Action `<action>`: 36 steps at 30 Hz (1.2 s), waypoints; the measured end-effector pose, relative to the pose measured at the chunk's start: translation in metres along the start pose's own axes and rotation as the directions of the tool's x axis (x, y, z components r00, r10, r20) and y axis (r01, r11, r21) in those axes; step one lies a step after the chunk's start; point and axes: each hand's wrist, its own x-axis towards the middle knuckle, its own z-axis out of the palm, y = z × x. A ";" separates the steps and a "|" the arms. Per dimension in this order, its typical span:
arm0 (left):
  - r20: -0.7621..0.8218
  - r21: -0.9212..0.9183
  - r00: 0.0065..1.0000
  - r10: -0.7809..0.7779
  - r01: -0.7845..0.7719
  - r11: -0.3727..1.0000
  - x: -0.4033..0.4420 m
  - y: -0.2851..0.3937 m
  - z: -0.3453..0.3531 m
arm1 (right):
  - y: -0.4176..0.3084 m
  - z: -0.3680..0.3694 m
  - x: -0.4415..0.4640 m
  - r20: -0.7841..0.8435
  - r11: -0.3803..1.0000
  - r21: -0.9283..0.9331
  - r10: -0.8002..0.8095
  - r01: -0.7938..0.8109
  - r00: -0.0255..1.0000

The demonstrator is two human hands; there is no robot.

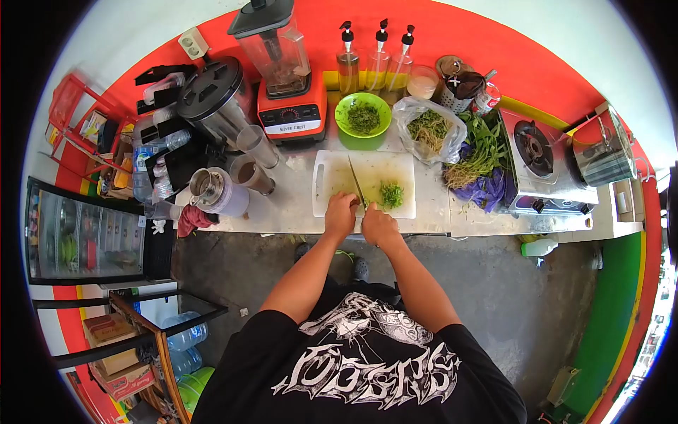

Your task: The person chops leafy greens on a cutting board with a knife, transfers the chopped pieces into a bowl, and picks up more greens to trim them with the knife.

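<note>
"Knife (357, 180) — where is it, and how would it handle?"

"Over the white board (330, 185), its long, thin blade slanting away from the person. It looks stiff and fairly light; the handle is the place to grasp, and the right hand (380, 226) is wrapped around that end."

"And the left hand (342, 213)?"

"Fingers bent, close beside the blade. Whether they pinch anything, I cannot tell."

"What about the greens (391, 192)?"

"A loose, cut heap on the board, right of the blade. Probably light, soft and damp, easily bruised — better scooped from beneath than squeezed."

"Textures around them?"

"The board is flat and smooth-looking, likely plastic, with rounded corners and a slot at its left end. Beyond it, a glossy round bowl (362, 142) holds darker shreds (364, 119). A thin, crinkled bag (455, 141) slumps around stringy stems (428, 131). The counter (289, 212) looks like dull metal."
</note>
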 end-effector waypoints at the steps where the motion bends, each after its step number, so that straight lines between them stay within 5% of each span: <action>1: -0.012 0.005 1.000 0.003 -0.003 1.000 0.000 -0.001 0.001 | -0.001 -0.003 -0.001 0.013 1.000 -0.003 0.005 -0.005 1.000; 20: -0.078 -0.208 0.980 -0.182 0.163 0.965 0.002 -0.017 0.004 | -0.016 0.008 -0.014 -0.030 1.000 -0.001 0.026 -0.026 0.999; 23: 0.041 -0.278 0.984 -0.175 0.179 0.944 0.000 -0.014 -0.006 | -0.019 0.013 -0.016 -0.041 0.997 0.029 0.070 -0.069 0.997; 26: -0.024 -0.191 0.998 -0.065 0.059 0.980 -0.003 -0.014 -0.007 | -0.015 0.016 -0.011 -0.028 0.996 0.050 0.070 -0.069 0.997; 36: 0.003 -0.167 0.992 -0.128 0.127 0.978 -0.014 -0.020 -0.015 | -0.006 0.030 -0.019 -0.068 0.995 0.067 0.077 -0.073 0.995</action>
